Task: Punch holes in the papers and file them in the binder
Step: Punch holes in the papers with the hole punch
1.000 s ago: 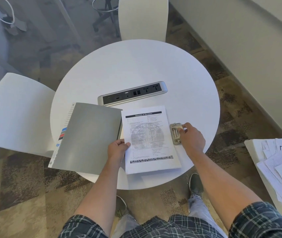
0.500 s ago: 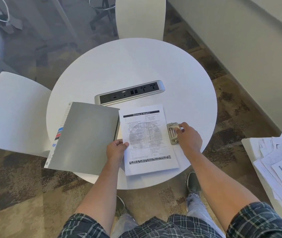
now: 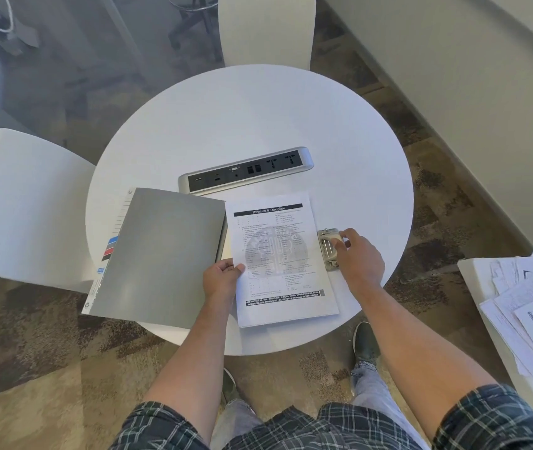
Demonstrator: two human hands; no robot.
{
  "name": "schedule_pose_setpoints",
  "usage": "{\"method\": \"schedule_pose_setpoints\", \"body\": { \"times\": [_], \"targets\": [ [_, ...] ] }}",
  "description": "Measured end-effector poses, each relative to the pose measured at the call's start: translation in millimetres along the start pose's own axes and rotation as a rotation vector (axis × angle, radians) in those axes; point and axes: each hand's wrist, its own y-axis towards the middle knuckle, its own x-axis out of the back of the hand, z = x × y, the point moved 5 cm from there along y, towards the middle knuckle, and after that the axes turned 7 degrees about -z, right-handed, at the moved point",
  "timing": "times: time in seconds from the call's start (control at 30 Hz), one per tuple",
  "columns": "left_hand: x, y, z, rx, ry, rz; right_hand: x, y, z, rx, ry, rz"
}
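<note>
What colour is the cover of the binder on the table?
Plain grey binder cover, with small blue and red tabs at its left edge; head view.

Count on the one round table (image 3: 258, 125): one grey binder (image 3: 161, 251), one printed sheet (image 3: 283, 261), one metal hole punch (image 3: 327, 251), one power strip (image 3: 245, 172); two white chairs (image 3: 28, 206); one loose paper pile (image 3: 531, 303); two hands (image 3: 221, 280).

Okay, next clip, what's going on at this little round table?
A person stands at a round white table, mid-way through hole-punching. The left hand pinches the left edge of a printed sheet, while the right hand holds a metal hole punch set against the sheet's right edge. A grey binder lies beside the sheet to the left. More loose papers are stacked off to the right.
</note>
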Motion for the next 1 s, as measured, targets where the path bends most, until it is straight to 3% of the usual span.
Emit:
{"method": "schedule_pose_setpoints", "body": {
  "times": [0.63, 1.0],
  "targets": [
    [0, 14, 3, 0.036, 0.004, 0.012, 1, 0, -1, 0.007, 0.010, -0.015],
    [-5, 9, 5, -0.035, -0.020, -0.034, 1, -4, -1, 0.022, 0.027, -0.042]
  ]
}}
